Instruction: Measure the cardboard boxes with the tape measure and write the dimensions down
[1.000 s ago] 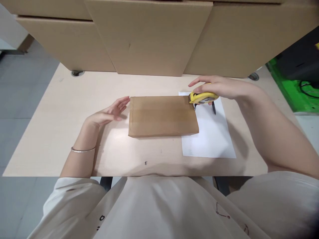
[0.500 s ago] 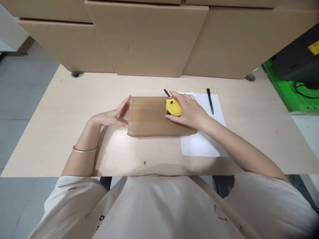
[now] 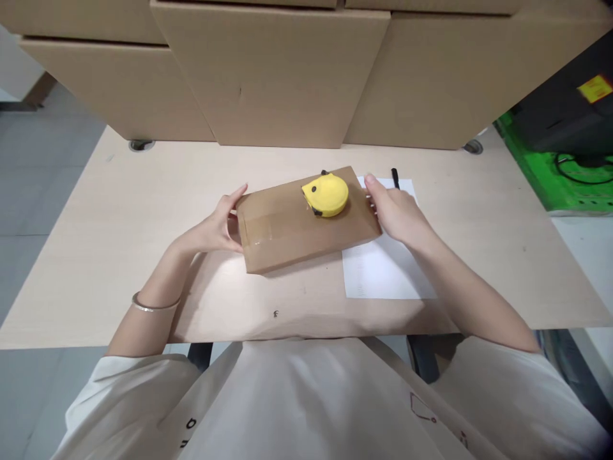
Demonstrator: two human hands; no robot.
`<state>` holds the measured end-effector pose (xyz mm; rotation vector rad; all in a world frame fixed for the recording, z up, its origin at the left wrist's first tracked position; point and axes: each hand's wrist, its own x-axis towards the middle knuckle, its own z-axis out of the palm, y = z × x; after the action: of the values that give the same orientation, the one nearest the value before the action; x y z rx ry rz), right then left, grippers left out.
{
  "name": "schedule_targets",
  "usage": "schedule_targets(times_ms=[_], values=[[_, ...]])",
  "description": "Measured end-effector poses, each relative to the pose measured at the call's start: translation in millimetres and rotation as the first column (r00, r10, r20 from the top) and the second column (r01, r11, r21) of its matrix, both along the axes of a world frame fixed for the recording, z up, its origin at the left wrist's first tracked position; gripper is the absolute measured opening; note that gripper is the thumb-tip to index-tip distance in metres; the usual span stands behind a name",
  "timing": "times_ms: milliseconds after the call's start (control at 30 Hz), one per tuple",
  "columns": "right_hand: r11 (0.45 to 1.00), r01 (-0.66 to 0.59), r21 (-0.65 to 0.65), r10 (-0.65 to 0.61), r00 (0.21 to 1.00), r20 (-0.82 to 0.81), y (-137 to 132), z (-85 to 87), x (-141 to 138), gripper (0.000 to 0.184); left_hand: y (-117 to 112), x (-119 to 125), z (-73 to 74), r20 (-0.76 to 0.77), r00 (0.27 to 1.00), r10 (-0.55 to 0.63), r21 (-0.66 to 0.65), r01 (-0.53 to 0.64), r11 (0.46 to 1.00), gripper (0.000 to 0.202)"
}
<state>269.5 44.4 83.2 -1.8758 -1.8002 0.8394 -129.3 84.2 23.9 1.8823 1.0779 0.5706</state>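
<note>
A flat brown cardboard box [image 3: 282, 233] is turned at an angle on the desk, its right end farther from me than its left. My left hand [image 3: 220, 223] grips the left end, thumb and fingers spread along that edge. At the right end, my right hand [image 3: 395, 207] holds the box with curled fingers partly hidden behind its edge. On top of the box, toward the right, lies a yellow tape measure [image 3: 328, 195] with black parts; neither hand touches it.
A white paper sheet [image 3: 378, 281] lies partly beneath the box and right arm. A black pen [image 3: 395, 178] rests on it, partly hidden by my right hand. Large cardboard boxes [image 3: 282, 83] line the desk's back edge. A green crate [image 3: 531, 172] stands at right.
My right hand has let go of the tape measure, leaving it on the box, and moved to the box's right end. The box has rotated, its right end swinging away from me.
</note>
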Motion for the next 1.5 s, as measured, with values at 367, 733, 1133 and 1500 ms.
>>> schedule_targets(times_ms=[367,733,1133,1500], values=[[0.991,-0.130,-0.007,0.130,0.990,0.054,96.4,11.3,-57.0,0.081,-119.4,79.8,36.8,-0.592,0.731,0.340,0.419,-0.082,0.904,0.120],[0.990,0.014,0.138,-0.010,1.000,-0.029,98.6,-11.8,14.2,0.053,-148.0,99.8,31.6,-0.689,0.631,0.356,0.408,-0.068,0.910,0.119],[0.983,0.146,-0.111,-0.099,0.932,0.349,49.9,-50.8,101.9,0.039,-149.9,182.1,24.6,-0.712,0.677,-0.189,0.579,0.717,0.388,0.047],[1.000,0.024,-0.002,-0.020,0.810,-0.587,37.8,-77.7,41.2,0.050,-158.0,214.3,-7.1,-0.818,0.574,-0.033,0.528,0.772,0.355,0.051]])
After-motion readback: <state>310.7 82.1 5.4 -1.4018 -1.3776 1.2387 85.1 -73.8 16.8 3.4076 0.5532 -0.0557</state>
